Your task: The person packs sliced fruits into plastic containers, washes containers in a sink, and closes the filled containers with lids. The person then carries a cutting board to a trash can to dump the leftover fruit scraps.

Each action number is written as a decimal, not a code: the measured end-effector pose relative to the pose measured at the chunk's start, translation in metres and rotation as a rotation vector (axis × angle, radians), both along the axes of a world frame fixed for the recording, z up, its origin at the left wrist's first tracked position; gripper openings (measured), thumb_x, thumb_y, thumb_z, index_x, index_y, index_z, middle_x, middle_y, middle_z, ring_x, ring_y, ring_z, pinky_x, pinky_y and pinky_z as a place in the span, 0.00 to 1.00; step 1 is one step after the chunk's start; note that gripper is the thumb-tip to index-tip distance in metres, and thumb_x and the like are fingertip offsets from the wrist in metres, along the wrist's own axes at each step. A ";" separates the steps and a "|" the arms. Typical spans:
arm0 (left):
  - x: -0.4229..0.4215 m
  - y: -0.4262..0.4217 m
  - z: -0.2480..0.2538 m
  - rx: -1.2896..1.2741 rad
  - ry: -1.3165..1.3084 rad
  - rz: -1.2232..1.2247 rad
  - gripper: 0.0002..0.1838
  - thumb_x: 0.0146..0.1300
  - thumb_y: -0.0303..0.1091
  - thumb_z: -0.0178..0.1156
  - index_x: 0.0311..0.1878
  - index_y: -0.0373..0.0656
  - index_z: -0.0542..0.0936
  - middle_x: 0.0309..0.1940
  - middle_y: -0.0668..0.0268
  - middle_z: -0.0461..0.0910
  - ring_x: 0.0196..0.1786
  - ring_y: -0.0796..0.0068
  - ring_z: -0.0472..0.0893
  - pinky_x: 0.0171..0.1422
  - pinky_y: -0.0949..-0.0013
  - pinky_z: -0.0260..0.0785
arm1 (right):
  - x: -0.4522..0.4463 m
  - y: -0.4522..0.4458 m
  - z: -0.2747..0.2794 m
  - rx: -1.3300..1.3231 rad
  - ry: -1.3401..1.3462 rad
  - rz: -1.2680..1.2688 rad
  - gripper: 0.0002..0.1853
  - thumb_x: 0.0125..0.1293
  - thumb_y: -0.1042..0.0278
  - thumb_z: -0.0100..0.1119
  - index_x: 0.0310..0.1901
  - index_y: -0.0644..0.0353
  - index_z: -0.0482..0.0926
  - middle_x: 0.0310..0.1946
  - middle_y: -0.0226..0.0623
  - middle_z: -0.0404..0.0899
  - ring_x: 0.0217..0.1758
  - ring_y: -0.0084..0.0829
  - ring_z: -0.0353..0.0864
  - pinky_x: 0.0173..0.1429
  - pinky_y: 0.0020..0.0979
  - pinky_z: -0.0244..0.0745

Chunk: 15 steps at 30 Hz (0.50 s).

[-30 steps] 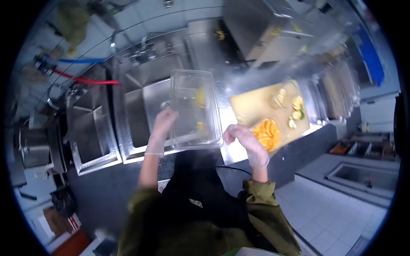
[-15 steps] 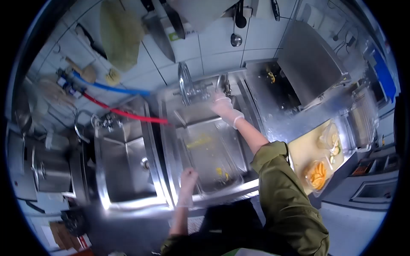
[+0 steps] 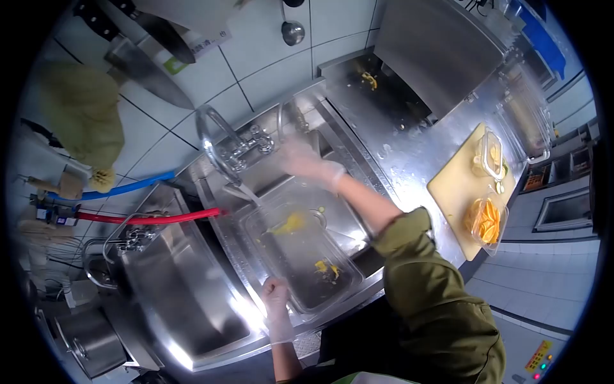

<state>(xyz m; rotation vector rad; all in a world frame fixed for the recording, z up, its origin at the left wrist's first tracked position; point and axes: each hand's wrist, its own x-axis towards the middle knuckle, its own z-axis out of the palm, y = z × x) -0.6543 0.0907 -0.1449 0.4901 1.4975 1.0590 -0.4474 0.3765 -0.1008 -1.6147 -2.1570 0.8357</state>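
In the sink [image 3: 348, 233] a clear rectangular plastic container [image 3: 300, 256] holds shallow water with yellow scraps [image 3: 326, 269]. A stream of water falls from the curved tap [image 3: 208, 137] into its far end. My left hand [image 3: 276, 294], in a see-through glove, is closed at the container's near left rim. My right hand [image 3: 300, 157], gloved too, hangs over the back of the sink, just right of the tap's handles [image 3: 259, 139]. Motion smears its fingers, so their grip does not show.
A second sink [image 3: 185, 281] lies left, with red [image 3: 153, 217] and blue hoses behind it. On the right, a cutting board [image 3: 457, 185] bears a tub of orange pieces [image 3: 484, 221] and another clear tub [image 3: 488, 155]. Knives [image 3: 147, 70] hang on the wall.
The view has turned and come closer to the sink. Water now visibly runs from the tap. My right hand is blurred; my left stays at the container's rim.
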 end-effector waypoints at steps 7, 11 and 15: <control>0.022 0.008 0.032 -0.105 0.061 0.164 0.12 0.57 0.25 0.54 0.20 0.49 0.67 0.14 0.78 0.62 0.16 0.89 0.58 0.18 0.79 0.46 | 0.230 0.054 -0.064 0.014 0.422 -0.460 0.15 0.64 0.66 0.50 0.46 0.64 0.80 0.43 0.38 0.80 0.51 0.27 0.76 0.57 0.27 0.67; 0.005 -0.010 -0.009 -0.073 0.096 0.113 0.12 0.55 0.24 0.57 0.20 0.49 0.67 0.14 0.77 0.63 0.16 0.88 0.60 0.18 0.79 0.49 | 0.295 0.143 -0.086 0.185 0.497 -0.827 0.21 0.65 0.56 0.50 0.52 0.64 0.77 0.51 0.39 0.77 0.58 0.30 0.71 0.64 0.27 0.60; 0.022 -0.024 -0.019 -0.140 0.216 0.206 0.13 0.54 0.26 0.59 0.19 0.50 0.67 0.14 0.77 0.65 0.15 0.87 0.62 0.18 0.79 0.50 | 0.325 0.207 -0.122 0.137 0.497 -0.934 0.26 0.64 0.50 0.51 0.53 0.64 0.77 0.54 0.41 0.76 0.59 0.32 0.71 0.63 0.28 0.60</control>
